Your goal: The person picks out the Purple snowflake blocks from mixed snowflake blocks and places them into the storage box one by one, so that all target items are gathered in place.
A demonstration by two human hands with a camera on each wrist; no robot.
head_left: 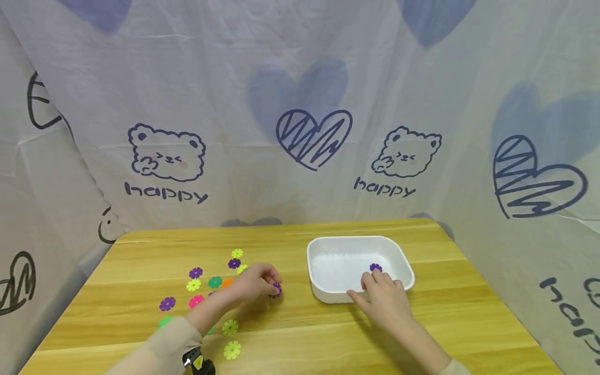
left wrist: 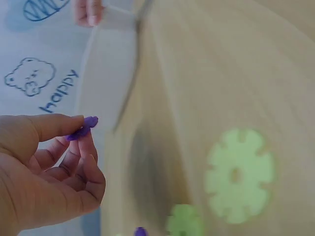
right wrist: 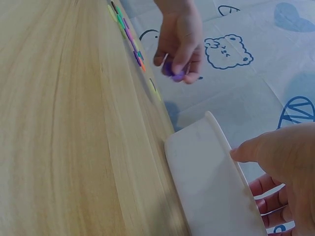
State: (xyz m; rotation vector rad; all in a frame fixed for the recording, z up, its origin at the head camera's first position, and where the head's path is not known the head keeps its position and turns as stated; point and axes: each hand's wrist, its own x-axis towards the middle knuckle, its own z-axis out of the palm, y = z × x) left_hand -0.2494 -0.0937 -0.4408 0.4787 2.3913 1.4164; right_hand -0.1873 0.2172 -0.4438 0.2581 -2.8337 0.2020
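My left hand pinches a purple flower-shaped plastic disc between thumb and fingers, above the table left of the white tub. The left wrist view shows this disc nearly edge-on at the fingertips. At the tub's near right side, my right hand holds the rim, thumb at the near edge and fingers curled over the inside. Just beyond those fingertips, another purple disc shows inside the tub. In the right wrist view, the tub wall hides part of the right fingers.
Several notched discs in yellow, purple, pink, green and orange lie spread on the left of the wooden table. My left forearm covers some. A printed curtain hangs behind the table and at both sides.
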